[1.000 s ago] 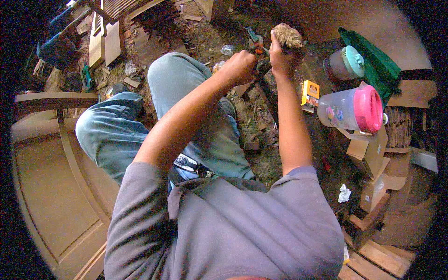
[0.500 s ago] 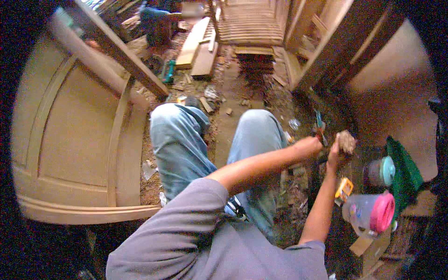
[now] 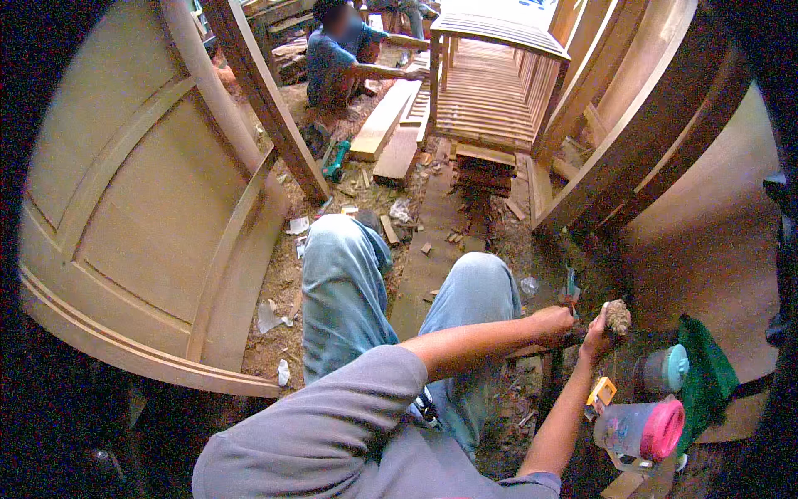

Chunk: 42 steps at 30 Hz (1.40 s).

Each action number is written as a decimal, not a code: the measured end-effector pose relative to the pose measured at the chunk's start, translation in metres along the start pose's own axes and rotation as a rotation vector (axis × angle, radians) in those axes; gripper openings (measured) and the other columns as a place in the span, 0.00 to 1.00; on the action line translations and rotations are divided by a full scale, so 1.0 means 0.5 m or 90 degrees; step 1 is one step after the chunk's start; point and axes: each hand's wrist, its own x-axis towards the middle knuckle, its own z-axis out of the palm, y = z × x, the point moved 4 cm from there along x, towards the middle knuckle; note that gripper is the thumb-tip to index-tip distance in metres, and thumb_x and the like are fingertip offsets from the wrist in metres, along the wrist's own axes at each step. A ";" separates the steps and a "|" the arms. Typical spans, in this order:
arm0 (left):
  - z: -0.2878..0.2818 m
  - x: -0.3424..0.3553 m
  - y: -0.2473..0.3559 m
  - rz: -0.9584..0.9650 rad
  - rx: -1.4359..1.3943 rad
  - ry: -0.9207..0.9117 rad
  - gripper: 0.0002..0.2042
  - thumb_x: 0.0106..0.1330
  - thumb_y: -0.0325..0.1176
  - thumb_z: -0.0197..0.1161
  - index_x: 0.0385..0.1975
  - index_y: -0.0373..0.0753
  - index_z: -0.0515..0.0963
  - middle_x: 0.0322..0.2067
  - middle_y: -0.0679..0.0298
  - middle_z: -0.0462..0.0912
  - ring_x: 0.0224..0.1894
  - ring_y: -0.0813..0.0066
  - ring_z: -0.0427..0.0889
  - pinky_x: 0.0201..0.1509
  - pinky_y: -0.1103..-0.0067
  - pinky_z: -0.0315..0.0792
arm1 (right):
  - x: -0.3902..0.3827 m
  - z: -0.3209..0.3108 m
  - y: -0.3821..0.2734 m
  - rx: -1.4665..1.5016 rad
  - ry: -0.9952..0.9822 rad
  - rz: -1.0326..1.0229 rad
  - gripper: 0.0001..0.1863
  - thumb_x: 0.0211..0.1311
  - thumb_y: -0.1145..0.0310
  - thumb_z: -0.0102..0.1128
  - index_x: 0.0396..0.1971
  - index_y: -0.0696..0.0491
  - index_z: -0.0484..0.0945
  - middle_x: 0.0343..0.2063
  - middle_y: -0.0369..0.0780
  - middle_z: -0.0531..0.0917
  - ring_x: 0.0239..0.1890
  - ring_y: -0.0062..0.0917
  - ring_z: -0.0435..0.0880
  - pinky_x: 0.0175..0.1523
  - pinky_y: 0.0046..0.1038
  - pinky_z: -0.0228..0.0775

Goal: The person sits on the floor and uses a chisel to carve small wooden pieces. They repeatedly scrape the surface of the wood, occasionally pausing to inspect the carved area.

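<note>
My left arm reaches across my knees to the right, and my left hand (image 3: 552,324) is closed around a small hand tool (image 3: 570,293) with a red-orange grip and a bluish upper end; its exact kind is unclear. Just beside it, my right hand (image 3: 595,339) is closed on a tan, rough-textured wad (image 3: 617,317), which sticks out past the fingers. Both hands are close together, low on my right side. Below them stand a yellow box-like item (image 3: 602,394), a clear jar with a pink lid (image 3: 636,430) and a clear jar with a teal lid (image 3: 663,368).
Wooden panels (image 3: 141,224) lean at left, with another brown panel (image 3: 706,208) at right. A dark green cloth (image 3: 706,374) lies by the jars. Ahead are planks (image 3: 395,154), a teal power tool (image 3: 337,160), a slatted wooden frame (image 3: 486,91) and another person (image 3: 337,58) crouching.
My view has tilted upward, so the crouching person and slatted frame show more fully. Both hands stay close together at right, still holding the tool and the wad.
</note>
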 end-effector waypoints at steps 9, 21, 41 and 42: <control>-0.034 -0.002 -0.003 -0.014 -0.036 0.033 0.07 0.41 0.26 0.62 0.22 0.32 0.77 0.25 0.46 0.79 0.31 0.49 0.81 0.35 0.63 0.76 | 0.003 0.004 -0.101 0.062 0.014 0.018 0.21 0.59 0.61 0.61 0.51 0.51 0.70 0.44 0.34 0.76 0.28 0.12 0.70 0.26 0.15 0.62; -0.403 -0.065 -0.048 0.023 -0.158 0.299 0.17 0.48 0.46 0.69 0.20 0.34 0.78 0.21 0.52 0.80 0.21 0.61 0.77 0.30 0.67 0.73 | -0.086 -0.128 -0.316 -0.119 -0.126 0.014 0.23 0.53 0.52 0.64 0.39 0.56 0.73 0.36 0.41 0.77 0.42 0.31 0.74 0.50 0.34 0.64; -0.798 -0.339 -0.294 -0.202 -0.308 0.399 0.16 0.53 0.42 0.69 0.28 0.33 0.82 0.23 0.65 0.82 0.25 0.82 0.77 0.31 0.82 0.72 | 0.013 -0.151 -0.576 0.458 -0.257 0.397 0.19 0.61 0.51 0.47 0.41 0.51 0.71 0.32 0.45 0.81 0.31 0.32 0.81 0.31 0.29 0.73; -0.794 -0.333 -0.302 -0.209 -0.291 0.391 0.15 0.54 0.42 0.69 0.30 0.35 0.82 0.25 0.66 0.83 0.27 0.82 0.78 0.32 0.82 0.73 | 0.017 -0.126 -0.613 0.452 -0.301 0.326 0.17 0.58 0.56 0.47 0.40 0.52 0.70 0.33 0.45 0.81 0.32 0.32 0.81 0.34 0.30 0.73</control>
